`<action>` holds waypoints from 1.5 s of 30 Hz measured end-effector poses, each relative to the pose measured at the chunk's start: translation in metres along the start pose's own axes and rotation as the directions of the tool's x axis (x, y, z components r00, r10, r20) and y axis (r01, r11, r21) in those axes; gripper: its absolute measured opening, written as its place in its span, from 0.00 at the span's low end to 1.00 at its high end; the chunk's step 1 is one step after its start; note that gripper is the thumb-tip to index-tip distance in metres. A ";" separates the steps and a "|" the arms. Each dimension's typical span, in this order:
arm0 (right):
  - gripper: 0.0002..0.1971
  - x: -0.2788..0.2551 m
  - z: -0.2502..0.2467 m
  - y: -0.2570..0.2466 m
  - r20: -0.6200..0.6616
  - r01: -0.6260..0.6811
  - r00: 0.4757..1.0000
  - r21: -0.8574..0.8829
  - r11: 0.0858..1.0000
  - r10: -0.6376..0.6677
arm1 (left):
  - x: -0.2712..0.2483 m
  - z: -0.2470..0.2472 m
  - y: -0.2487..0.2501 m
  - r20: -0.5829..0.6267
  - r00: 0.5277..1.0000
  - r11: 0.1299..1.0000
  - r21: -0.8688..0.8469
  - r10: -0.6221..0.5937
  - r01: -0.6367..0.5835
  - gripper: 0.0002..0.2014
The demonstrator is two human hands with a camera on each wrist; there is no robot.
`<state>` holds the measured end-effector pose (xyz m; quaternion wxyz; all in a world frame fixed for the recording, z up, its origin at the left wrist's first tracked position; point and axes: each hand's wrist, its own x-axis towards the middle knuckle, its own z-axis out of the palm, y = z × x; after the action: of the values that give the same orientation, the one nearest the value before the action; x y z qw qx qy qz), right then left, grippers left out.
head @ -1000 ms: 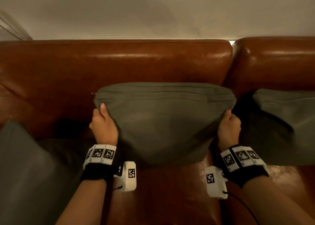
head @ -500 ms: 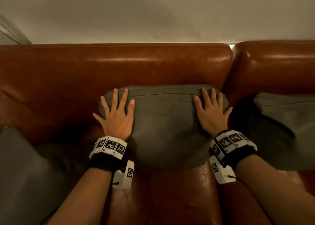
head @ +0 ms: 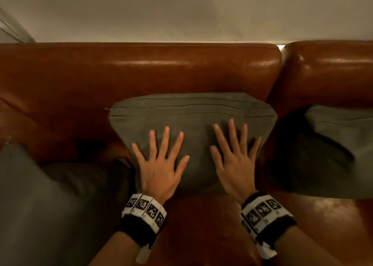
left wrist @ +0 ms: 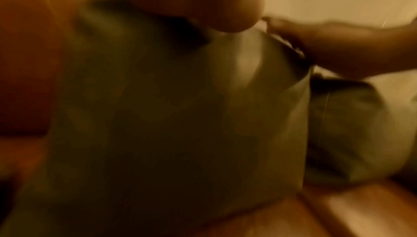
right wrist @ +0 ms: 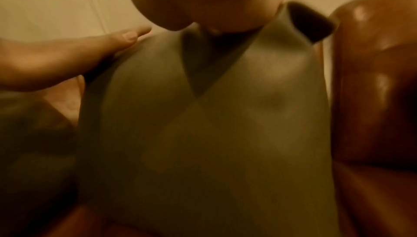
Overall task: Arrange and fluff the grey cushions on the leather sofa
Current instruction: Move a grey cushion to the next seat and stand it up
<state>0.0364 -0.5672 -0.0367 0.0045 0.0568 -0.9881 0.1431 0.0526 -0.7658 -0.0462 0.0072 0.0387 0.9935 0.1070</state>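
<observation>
Both hands, the left hand (head: 159, 165) and right hand (head: 236, 161), now press flat with fingers spread on the middle cushion (head: 191, 114) against the sofa (head: 141, 68) back, having slid inward from its sides; nothing is gripped. Plumping seems nearly finished here.

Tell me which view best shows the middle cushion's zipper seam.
The head view: the zipper seam runs sharp along the top of the middle cushion, above both open hands. Both wrist views are blurred; they show only the cushion's grey front, with the seam not distinguishable.
</observation>
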 end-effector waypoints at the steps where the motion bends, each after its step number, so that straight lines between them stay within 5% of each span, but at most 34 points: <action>1: 0.28 -0.001 0.011 0.000 0.020 0.018 1.000 -0.020 1.000 -0.017 | 0.000 0.008 -0.002 0.047 0.999 1.000 0.023 0.020 -0.021 0.29; 8: 0.28 0.057 0.026 0.002 0.063 -0.002 0.998 -0.073 0.997 0.006 | 0.057 0.019 -0.008 0.152 0.987 0.995 0.088 -0.051 0.038 0.30; 14: 0.26 0.071 -0.026 -0.015 -0.034 -0.032 0.999 0.087 0.996 0.035 | 0.066 -0.034 0.009 -0.052 0.997 0.998 0.021 -0.054 0.056 0.26; 17: 0.26 0.120 -0.032 -0.025 0.245 -0.082 0.967 0.065 0.995 0.063 | 0.116 -0.046 0.021 0.144 0.988 0.997 -0.028 -0.061 0.065 0.26; 20: 0.28 0.116 -0.016 -0.021 0.423 -0.061 0.902 -0.081 0.995 0.090 | 0.118 -0.026 0.022 0.423 0.899 0.993 0.037 -0.117 0.112 0.27; 25: 0.29 0.092 -0.016 -0.020 0.469 -0.043 0.878 -0.117 0.992 0.094 | 0.091 -0.021 0.023 0.407 0.905 0.990 0.110 -0.126 0.089 0.28; 28: 0.29 0.118 -0.038 0.019 0.311 -0.154 0.930 -0.155 0.976 0.196 | 0.105 -0.040 -0.020 0.277 0.924 0.964 0.104 -0.264 0.245 0.29; 30: 0.27 0.116 -0.049 0.067 0.327 -0.261 0.888 -0.223 0.939 0.324 | 0.097 -0.042 -0.058 0.283 0.881 0.925 0.123 -0.379 0.359 0.26; 32: 0.26 0.099 -0.051 0.107 0.441 -0.337 0.793 -0.258 0.906 0.421 | 0.084 -0.039 -0.084 0.350 0.793 0.851 0.021 -0.498 0.525 0.25; 34: 0.26 0.078 -0.052 0.125 0.460 -0.499 0.747 -0.089 0.862 0.480 | 0.077 -0.040 -0.092 0.383 0.755 0.725 -0.254 -0.532 0.640 0.27; 36: 0.31 0.062 -0.053 0.124 0.385 -0.653 0.743 0.231 0.722 0.548 | 0.075 -0.043 -0.090 0.259 0.758 0.596 -0.489 -0.598 0.637 0.30; 38: 0.40 0.061 -0.054 0.109 0.398 -0.701 0.704 0.524 0.484 0.589 | 0.080 -0.051 -0.084 0.187 0.623 0.417 -0.594 -0.760 0.687 0.34; 40: 0.38 0.074 -0.055 0.092 0.413 -0.656 0.692 0.702 0.277 0.592 | 0.088 -0.058 -0.080 0.223 0.511 0.274 -0.636 -0.830 0.722 0.36; 41: 0.35 0.083 -0.057 0.087 0.383 -0.620 0.700 0.745 0.247 0.603 | 0.091 -0.060 -0.078 0.231 0.515 0.268 -0.643 -0.825 0.717 0.36; 45: 0.23 0.092 -0.051 0.088 0.190 -0.531 0.738 0.756 0.384 0.647 | 0.085 -0.056 -0.087 0.153 0.585 0.356 -0.663 -0.797 0.658 0.33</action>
<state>-0.0651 -0.4793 -0.0104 -0.0038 -0.3120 -0.7779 0.5455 -0.0397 -0.8554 -0.0100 -0.0304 -0.4233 0.7925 0.4380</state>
